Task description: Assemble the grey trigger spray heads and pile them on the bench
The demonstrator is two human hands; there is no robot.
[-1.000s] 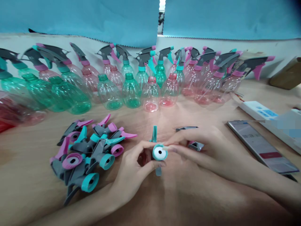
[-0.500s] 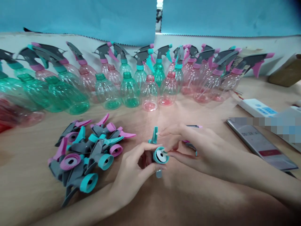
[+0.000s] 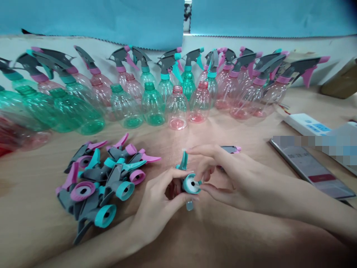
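A spray trigger head with a teal collar (image 3: 192, 183) and teal lever is gripped in my left hand (image 3: 156, 203), its fingers and thumb wrapped round the neck. The collar's mouth faces me and shows a white insert with a dark hole. My right hand (image 3: 223, 173) is close on the right side. Its index fingertip reaches the tip of the teal lever (image 3: 183, 160), and its thumb is at the collar's right rim, apart from the index finger. A small pale bit by the thumb is too small to make out.
Left of my hands lies a pile of pink and teal spray heads (image 3: 111, 182). Green and pink bottles (image 3: 177, 108), several with spray heads fitted, stand along the back. A phone (image 3: 312, 167) and a white box (image 3: 306, 124) lie at right. Another spray head (image 3: 230, 149) lies behind my right hand.
My right thumb and fingers have parted a little at the collar, and the index finger has straightened towards the lever tip. My left hand keeps its hold on the spray head.
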